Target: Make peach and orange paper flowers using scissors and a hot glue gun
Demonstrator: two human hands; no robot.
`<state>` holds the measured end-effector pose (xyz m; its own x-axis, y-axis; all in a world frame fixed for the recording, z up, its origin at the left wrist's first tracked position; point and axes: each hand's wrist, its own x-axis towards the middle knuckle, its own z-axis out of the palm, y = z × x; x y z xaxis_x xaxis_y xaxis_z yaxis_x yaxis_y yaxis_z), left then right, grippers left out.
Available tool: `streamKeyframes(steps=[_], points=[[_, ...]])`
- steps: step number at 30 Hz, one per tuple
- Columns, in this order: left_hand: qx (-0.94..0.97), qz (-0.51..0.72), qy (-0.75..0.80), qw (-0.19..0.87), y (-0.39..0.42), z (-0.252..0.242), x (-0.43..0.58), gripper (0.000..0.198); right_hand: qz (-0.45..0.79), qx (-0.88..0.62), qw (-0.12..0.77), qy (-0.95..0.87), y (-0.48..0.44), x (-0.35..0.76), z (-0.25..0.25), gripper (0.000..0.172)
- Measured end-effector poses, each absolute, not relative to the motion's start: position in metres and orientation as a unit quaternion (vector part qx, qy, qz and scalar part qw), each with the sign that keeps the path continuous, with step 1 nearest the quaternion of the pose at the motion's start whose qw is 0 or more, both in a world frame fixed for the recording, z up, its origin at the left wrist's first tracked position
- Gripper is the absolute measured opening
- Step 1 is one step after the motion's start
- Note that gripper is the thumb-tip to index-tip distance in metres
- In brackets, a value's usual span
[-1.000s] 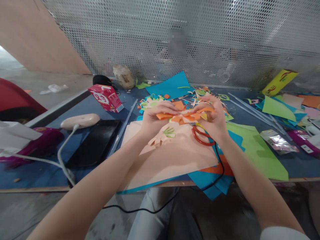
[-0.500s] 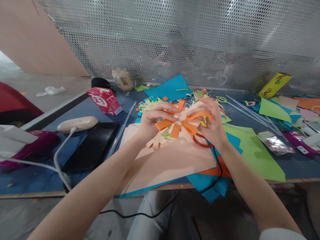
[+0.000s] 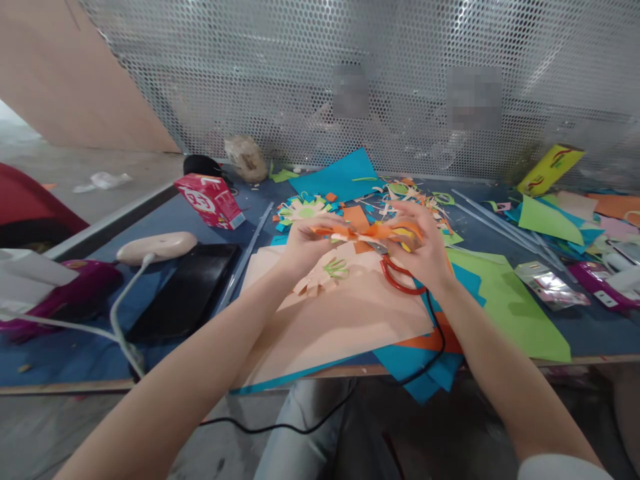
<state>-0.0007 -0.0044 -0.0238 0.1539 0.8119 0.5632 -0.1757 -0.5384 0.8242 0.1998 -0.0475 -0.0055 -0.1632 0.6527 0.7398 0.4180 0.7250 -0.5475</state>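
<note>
Between my two hands is an orange paper flower (image 3: pixel 370 233) of cut strips, tilted nearly edge-on above a stack of peach paper (image 3: pixel 340 327). My left hand (image 3: pixel 311 244) pinches its left strips, and my right hand (image 3: pixel 419 241) has its fingers closed around the right side. Something yellow (image 3: pixel 406 239) shows by the right fingers, partly hidden. Below my right hand lie scissors (image 3: pixel 400 283) with red handles, resting on the peach paper. A peach paper flower with green strips (image 3: pixel 320 279) lies under the hands. Farther back is a fringed flower with a green centre (image 3: pixel 306 212).
Paper scraps (image 3: pixel 420 198) and a blue sheet (image 3: pixel 335 175) lie at the back. To the left are a red box (image 3: pixel 210 200), a black tray (image 3: pixel 185 293) and a white corded device (image 3: pixel 156 247). A green sheet (image 3: pixel 510 307) lies at right. Perforated metal (image 3: pixel 280 80) stands behind.
The orange flower has tipped from facing me to nearly edge-on. My hands have shifted slightly with it, uncovering more of the peach flower and the scissors beneath.
</note>
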Motion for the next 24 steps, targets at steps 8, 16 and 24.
streamKeyframes(steps=[8, 16, 24], points=[[0.533, 0.57, 0.287, 0.555, -0.009, -0.027, 0.011, 0.029, 0.204, -0.376, 0.575, -0.697, -0.045, 0.194, -0.006, 0.042], [0.52, 0.556, 0.307, 0.571, -0.015, -0.022, 0.012, 0.03, 0.299, -0.388, 0.597, -0.635, -0.039, 0.193, -0.011, 0.056], [0.513, 0.565, 0.318, 0.562, -0.015, -0.023, 0.014, 0.029, 0.344, -0.417, 0.585, -0.605, -0.036, 0.19, -0.013, 0.062]])
